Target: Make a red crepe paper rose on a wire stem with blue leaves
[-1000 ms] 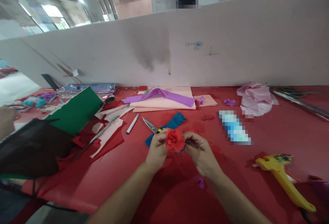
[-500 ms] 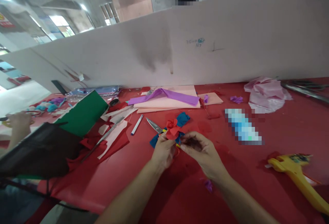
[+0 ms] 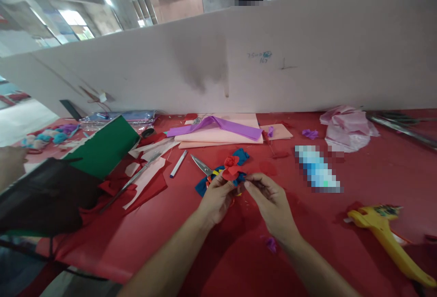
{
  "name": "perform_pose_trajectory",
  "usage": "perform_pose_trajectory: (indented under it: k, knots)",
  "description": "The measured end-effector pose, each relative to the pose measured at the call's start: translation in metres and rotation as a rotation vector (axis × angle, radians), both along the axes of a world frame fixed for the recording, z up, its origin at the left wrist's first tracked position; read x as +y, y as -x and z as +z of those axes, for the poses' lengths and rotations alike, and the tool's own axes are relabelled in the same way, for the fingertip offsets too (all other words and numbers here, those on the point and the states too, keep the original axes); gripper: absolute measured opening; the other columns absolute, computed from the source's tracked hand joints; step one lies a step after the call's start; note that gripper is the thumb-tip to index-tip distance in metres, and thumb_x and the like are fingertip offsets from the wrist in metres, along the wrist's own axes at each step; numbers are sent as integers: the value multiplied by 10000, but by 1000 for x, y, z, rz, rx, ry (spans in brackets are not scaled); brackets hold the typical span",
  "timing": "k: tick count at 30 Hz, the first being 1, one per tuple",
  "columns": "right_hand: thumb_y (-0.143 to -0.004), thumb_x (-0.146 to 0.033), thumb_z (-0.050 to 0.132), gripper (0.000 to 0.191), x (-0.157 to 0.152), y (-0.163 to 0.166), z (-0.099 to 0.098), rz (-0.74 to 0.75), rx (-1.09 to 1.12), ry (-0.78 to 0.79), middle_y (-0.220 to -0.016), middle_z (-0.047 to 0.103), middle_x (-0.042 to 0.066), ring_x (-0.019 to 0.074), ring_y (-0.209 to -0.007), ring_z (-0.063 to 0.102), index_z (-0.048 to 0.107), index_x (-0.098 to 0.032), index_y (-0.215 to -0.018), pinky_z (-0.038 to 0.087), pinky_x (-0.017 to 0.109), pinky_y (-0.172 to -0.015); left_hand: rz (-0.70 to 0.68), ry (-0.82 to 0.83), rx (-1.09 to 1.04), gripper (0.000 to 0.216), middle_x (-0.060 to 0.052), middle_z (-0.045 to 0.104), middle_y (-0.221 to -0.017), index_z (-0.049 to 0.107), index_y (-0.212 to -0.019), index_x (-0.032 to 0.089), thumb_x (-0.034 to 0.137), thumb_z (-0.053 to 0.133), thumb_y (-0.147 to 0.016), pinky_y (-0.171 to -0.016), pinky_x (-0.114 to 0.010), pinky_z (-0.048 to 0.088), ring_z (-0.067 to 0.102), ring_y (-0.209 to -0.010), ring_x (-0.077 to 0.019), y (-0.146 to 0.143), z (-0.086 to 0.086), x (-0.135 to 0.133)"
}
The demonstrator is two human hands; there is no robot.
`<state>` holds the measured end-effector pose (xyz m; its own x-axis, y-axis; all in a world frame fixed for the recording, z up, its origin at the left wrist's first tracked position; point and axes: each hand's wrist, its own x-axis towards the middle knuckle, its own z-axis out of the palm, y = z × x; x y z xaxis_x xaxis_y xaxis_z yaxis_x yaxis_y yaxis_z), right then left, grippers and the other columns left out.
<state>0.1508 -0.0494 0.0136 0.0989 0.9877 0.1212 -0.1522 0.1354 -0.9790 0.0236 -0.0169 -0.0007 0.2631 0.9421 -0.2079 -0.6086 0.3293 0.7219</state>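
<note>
A small red paper flower (image 3: 231, 166) is pinched between both of my hands just above the red table (image 3: 191, 242). My left hand (image 3: 217, 197) grips it from the left at its base. My right hand (image 3: 269, 201) meets it from the right, fingertips closed on the lower part of the flower. Right behind the flower lie a blue paper scrap (image 3: 241, 155) and scissors (image 3: 205, 168) with a yellow and blue handle.
A yellow glue gun (image 3: 385, 240) lies at the right. Pink sheets with a purple strip (image 3: 221, 131) sit at the back, a green sheet (image 3: 105, 144) and dark bag (image 3: 44, 194) at left. A white partition (image 3: 239, 69) closes the far side. Another person's hand (image 3: 10, 163) shows at left.
The flower turned from facing me to pointing away and up. Both hands shifted slightly while keeping hold of it; the view swayed a little.
</note>
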Motion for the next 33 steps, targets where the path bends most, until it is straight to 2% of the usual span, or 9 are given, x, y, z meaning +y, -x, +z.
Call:
perform_pose_trajectory:
  k: [5,10,16,21,28,33]
  knots:
    - [-821,-305,622,114,1,1,2,-48,49,51,-714,588,-19,126,-686,527,606,-218,-749,421,241,-658,21,116,-17,247,25,590,-663,646,-747,157,213,822,-584,-527,-170,401,468,-524,-40,-1,9,-2]
    - [-776,-343,673,139,0,4,5,-1,43,49,-771,618,-7,146,-731,551,617,-217,-792,427,262,-693,13,99,-15,298,11,616,-758,657,-814,163,216,826,-574,-595,-179,439,510,-594,-50,-4,9,-4]
    - [-760,-355,670,163,4,1,-5,-104,61,119,-672,573,-24,141,-655,498,608,-217,-700,400,252,-640,-42,105,-47,254,23,539,-629,613,-752,134,210,806,-605,-467,-149,351,431,-500,-34,-2,9,-2]
    - [-780,-412,652,206,4,2,-3,-111,81,124,-710,584,-16,149,-697,516,597,-218,-735,410,265,-668,-37,115,-80,251,34,515,-621,599,-742,141,180,803,-601,-466,-149,343,424,-500,-33,-2,13,-4]
    - [-712,-294,686,127,6,2,-1,-131,64,149,-670,564,-26,135,-653,491,599,-207,-684,388,257,-630,-86,118,-35,198,17,497,-563,597,-706,113,168,768,-625,-442,-152,302,405,-487,-42,-2,10,-4]
    - [-684,-271,682,137,7,0,-5,-172,167,217,-631,551,-37,132,-629,493,566,-207,-648,395,259,-633,-100,132,-69,144,13,488,-527,553,-660,133,110,695,-657,-499,-166,363,425,-496,-60,-1,7,-1]
